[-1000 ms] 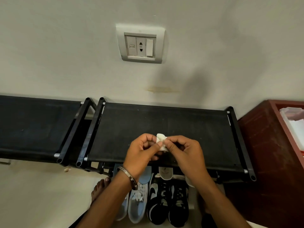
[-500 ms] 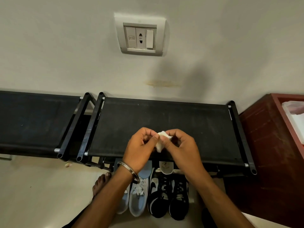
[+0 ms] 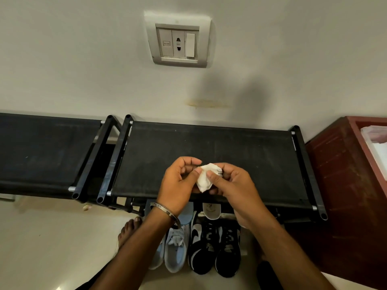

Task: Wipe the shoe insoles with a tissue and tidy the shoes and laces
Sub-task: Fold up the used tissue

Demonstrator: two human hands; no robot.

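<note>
Between the hands: tissue, small and crumpled, held over the front edge of the rack.
Left hand: thumb and fingers pinch the tissue's left side; a bangle sits on the wrist.
Right hand: thumb presses the tissue's right side against curled fingers, so both hands grip the one wad.
Below the hands: blue shoes under the left wrist, black shoes just beside them under the right forearm, toes toward the person.
Insoles: pale ones poke out at the heel ends near the rack; whether they are wiped I cannot tell.
Laces: they seem to lie on the shoes, not trailing onto the floor.
Far right of the hands: red cabinet.
Above the hands: socket on the wall.
Progress: by my reading the tissue is being folded or balled; shoes stand paired, so tidying looks far along, though wiping may remain.
</note>
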